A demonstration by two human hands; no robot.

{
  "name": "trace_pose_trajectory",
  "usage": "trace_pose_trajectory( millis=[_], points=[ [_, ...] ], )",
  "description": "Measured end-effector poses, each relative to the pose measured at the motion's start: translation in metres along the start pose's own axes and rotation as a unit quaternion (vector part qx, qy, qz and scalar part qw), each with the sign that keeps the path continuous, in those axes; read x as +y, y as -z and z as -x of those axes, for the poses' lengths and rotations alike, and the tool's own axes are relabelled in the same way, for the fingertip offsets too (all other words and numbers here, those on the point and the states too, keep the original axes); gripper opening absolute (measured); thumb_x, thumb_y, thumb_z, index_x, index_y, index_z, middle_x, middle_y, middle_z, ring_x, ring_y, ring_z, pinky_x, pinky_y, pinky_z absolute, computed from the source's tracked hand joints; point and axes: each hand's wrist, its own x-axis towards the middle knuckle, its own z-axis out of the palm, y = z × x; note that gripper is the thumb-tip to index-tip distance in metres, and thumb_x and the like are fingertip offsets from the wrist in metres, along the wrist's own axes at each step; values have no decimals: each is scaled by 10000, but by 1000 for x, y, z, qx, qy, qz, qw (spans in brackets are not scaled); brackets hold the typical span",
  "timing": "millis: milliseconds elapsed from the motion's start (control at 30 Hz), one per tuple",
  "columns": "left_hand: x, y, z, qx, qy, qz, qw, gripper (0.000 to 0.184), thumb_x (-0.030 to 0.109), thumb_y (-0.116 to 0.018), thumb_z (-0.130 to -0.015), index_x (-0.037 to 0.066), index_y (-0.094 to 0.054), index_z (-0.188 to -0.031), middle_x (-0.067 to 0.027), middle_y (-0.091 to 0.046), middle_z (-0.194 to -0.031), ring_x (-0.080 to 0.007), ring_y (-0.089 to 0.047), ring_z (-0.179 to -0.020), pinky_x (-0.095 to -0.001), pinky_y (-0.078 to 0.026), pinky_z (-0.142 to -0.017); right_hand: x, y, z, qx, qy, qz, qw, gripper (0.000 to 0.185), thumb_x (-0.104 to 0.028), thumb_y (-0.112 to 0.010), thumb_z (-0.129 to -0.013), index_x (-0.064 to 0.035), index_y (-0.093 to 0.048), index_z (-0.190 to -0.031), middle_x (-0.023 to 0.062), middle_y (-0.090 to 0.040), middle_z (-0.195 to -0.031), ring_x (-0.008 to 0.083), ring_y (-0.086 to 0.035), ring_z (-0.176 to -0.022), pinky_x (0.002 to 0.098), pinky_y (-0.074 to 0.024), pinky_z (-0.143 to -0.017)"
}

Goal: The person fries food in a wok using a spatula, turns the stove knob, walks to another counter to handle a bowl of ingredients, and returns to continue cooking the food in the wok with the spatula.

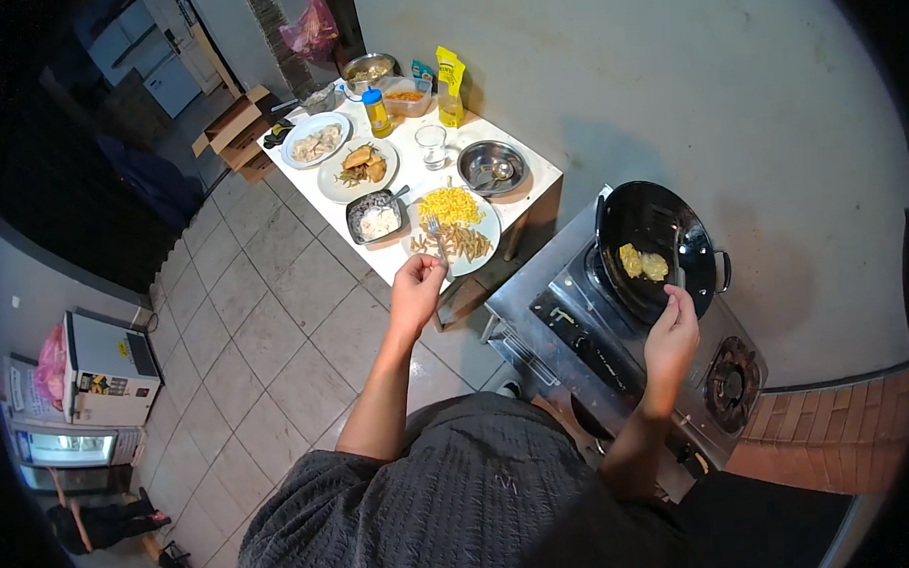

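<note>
My left hand point(418, 285) pinches a fork point(437, 235), whose tines are over a white plate point(493, 223) holding yellow corn-like pieces point(449, 206) and browned strips point(463, 244). My right hand point(674, 336) is closed round the handle of a dark spatula point(680, 274) that reaches into a black wok point(632, 203). Two yellow, battered-looking pieces point(643, 263) lie in the wok, beside the spatula. The wok sits over the back burner of a steel gas stove point(565, 280). The spatula's blade is hard to make out against the dark wok.
On the white table point(541, 171) stand a steel bowl point(493, 168), a glass point(432, 147), a black bowl with white food point(376, 217), two more food plates and a yellow bottle point(377, 114). A bare burner point(731, 385) is right of the wok. Someone in dark clothes point(97, 524) is far left.
</note>
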Motion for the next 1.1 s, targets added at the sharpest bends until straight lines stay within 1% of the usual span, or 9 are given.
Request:
trace_pose_trajectory(
  millis=[133,267,400,567,867,933,967,1033,1100],
  points=[
    [-3,16,5,-3,-6,-4,1000,158,165,-610,-838,20,-561,-802,78,-457,-626,-5,-352,-543,-181,-264,-475,-15,0,17,6,8,1,1000,204,-81,-427,-882,-33,-600,-979,169,-618,-919,327,-590,-845,362,-448,-741],
    [-14,29,7,-30,17,16,999,147,160,-616,-836,31,-553,-805,93,-413,-585,-4,-320,-502,-189,-233,-445,-21,0,24,19,4,-1,1000,199,-88,-428,-891,-26,-594,-983,173,-615,-919,330,-589,-841,357,-446,-746],
    [-28,37,12,-32,40,54,997,135,144,-629,-825,39,-546,-803,101,-397,-569,2,-300,-488,-185,-205,-436,-38,10,26,0,-32,30,999,200,-91,-426,-896,-18,-589,-986,176,-612,-924,330,-587,-847,351,-443,-754],
    [-36,45,19,-25,76,57,995,129,132,-633,-814,37,-545,-813,102,-394,-572,-1,-299,-488,-186,-211,-438,-37,10,34,28,24,46,998,190,-89,-439,-898,-11,-588,-986,168,-616,-934,327,-588,-843,346,-442,-753],
    [-18,43,19,-9,66,49,997,128,119,-631,-808,28,-542,-821,98,-395,-572,-3,-306,-488,-187,-222,-436,-28,15,27,9,-38,36,999,198,-105,-444,-905,-6,-593,-991,166,-625,-947,317,-597,-864,339,-443,-759],
    [-16,33,12,-3,59,47,997,125,116,-630,-808,28,-543,-821,98,-393,-572,-3,-306,-488,-188,-224,-435,-13,14,18,25,-10,8,1000,231,-141,-445,-929,2,-587,-1043,132,-629,-910,157,-581,-782,261,-445,-721],
    [-15,28,8,-2,45,34,998,120,112,-627,-809,27,-543,-823,97,-392,-573,-3,-307,-490,-188,-227,-437,-7,14,12,27,-8,7,1000,231,-141,-445,-929,2,-587,-1043,132,-629,-910,157,-581,-782,261,-445,-721],
    [-5,13,1,-7,34,22,999,113,105,-619,-811,22,-545,-828,92,-396,-581,-4,-316,-501,-189,-234,-443,-1,15,-1,29,-21,-34,999,223,-138,-468,-906,-18,-616,-1021,189,-636,-932,271,-629,-813,321,-466,-722],
    [1,-5,-9,-14,13,21,1000,111,103,-617,-811,21,-545,-828,90,-398,-585,-4,-320,-507,-187,-238,-447,5,18,-13,34,-22,-38,998,225,-142,-471,-907,-18,-620,-1021,192,-639,-915,257,-633,-805,315,-469,-717]
  ],
)
